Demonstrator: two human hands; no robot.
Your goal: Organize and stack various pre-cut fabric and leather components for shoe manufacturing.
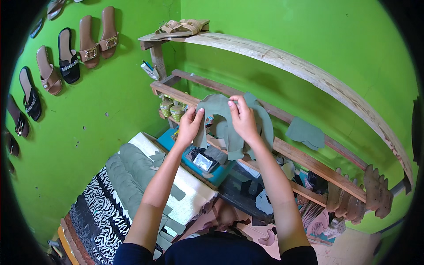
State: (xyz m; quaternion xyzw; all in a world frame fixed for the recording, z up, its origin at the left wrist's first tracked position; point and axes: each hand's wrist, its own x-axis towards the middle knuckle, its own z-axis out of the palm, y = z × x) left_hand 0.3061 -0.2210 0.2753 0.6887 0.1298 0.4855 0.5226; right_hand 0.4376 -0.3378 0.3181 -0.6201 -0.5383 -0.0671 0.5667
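Both arms reach forward over a wooden rack. My left hand [191, 126] pinches the left end of a curved grey-green sheet piece [216, 102], thumb on top. My right hand [242, 118] grips the same limp, cut-out material farther right, its fingers closed over the upper edge. Strips of it hang between and below my hands, and more of the same colour [264, 118] shows behind my right hand. I cannot tell whether that is one piece or several. Farther right, another grey-green piece [305, 133] drapes over the rack's rails.
Bent wooden shelf [282, 59] with sandals [181, 28] arches above the rack rails [318, 165]. Brown shoe-shaped forms [378, 192] hang at right. At lower left lie a grey-green roll [128, 176] and zebra-print rolls [106, 207]. Sandals [89, 42] line the green wall.
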